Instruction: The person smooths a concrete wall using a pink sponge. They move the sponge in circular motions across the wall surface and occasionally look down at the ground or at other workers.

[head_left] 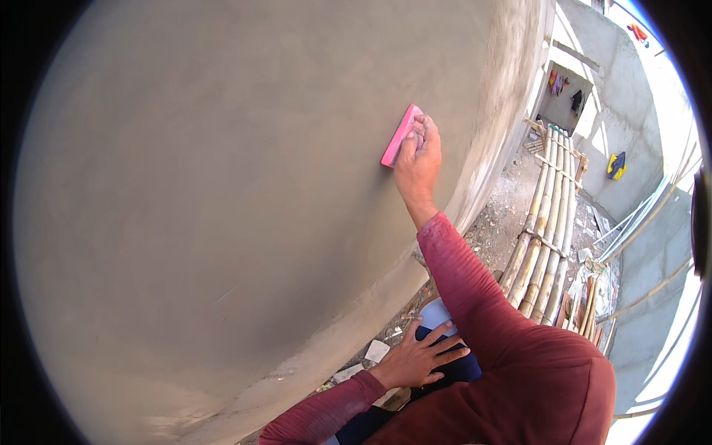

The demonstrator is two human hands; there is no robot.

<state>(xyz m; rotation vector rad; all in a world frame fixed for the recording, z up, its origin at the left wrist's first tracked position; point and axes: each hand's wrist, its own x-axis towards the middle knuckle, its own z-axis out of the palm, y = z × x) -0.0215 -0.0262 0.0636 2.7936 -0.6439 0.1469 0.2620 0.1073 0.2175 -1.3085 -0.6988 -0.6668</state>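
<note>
Pink rectangular float (398,138), clamped in the right hand (419,165), against smooth grey plastered wall (222,170); left hand (415,360) nearer, fingers spread apart.

Smooth, matt plaster wall (245,163)

Head-worn fisheye view, looking down from above, grey wall (222,185) close at left

The maroon top (534,393) has long, wrinkled sleeves (475,282).
</note>
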